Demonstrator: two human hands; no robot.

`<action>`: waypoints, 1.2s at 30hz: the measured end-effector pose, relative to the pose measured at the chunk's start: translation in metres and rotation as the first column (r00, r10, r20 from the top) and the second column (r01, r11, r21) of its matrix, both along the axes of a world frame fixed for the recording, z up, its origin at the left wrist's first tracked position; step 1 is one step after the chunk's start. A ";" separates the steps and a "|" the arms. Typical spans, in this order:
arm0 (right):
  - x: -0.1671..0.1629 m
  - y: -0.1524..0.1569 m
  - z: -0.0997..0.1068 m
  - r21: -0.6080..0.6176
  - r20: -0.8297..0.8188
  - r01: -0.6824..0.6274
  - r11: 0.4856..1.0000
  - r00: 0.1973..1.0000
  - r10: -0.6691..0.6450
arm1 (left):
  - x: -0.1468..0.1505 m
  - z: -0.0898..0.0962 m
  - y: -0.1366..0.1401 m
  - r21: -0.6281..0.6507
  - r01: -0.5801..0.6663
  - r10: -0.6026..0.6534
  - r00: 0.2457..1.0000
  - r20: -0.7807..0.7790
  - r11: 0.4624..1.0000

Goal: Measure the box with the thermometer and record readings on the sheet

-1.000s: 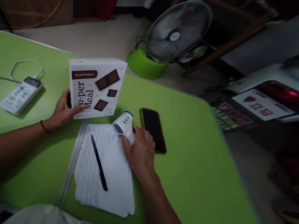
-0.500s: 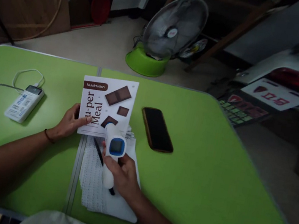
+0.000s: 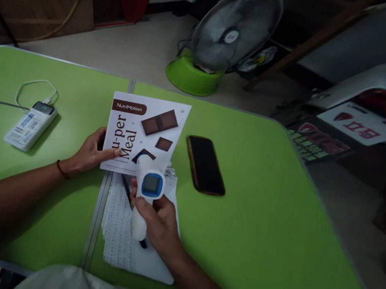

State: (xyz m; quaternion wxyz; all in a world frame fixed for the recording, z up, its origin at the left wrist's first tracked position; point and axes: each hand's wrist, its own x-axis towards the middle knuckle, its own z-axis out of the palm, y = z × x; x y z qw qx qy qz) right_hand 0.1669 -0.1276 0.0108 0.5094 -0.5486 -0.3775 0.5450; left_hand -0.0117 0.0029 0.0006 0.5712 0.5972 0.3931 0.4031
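Note:
My left hand (image 3: 93, 153) grips the lower left edge of a white box (image 3: 155, 145) printed "NutriMotion" with brown chocolate pieces, its thumb across the front. In my right hand (image 3: 160, 221) is a white infrared thermometer (image 3: 139, 222) with a blue-rimmed screen, held by its handle. The thermometer's head overlaps the box's lower right part; whether they touch I cannot tell. Beneath my hands lie printed paper sheets (image 3: 119, 246) on the green table (image 3: 251, 254). A black pen (image 3: 125, 187) rests on the sheets, partly hidden by the thermometer.
A dark smartphone (image 3: 206, 166) lies right of the box. On the left is a white power bank (image 3: 31, 128) with a cable plugged in. Beyond the table, a fan (image 3: 236, 27) stands by a green basin (image 3: 193, 79). The rear of a vehicle (image 3: 372, 121) is at the right.
The box is tilted slightly more toward the right and appears a little larger. Both hands keep their holds. The whole view has shifted slightly.

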 end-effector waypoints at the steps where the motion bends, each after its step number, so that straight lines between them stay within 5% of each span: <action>1: 0.000 0.000 0.001 0.004 0.005 -0.001 1.000 1.000 0.001 | 0.000 0.000 0.000 0.003 0.001 -0.001 1.000 0.004 1.000; 36: 0.001 -0.005 -0.008 -0.002 0.024 0.009 1.000 1.000 -0.009 | 0.002 -0.002 -0.001 -0.004 0.028 -0.028 0.999 0.044 1.000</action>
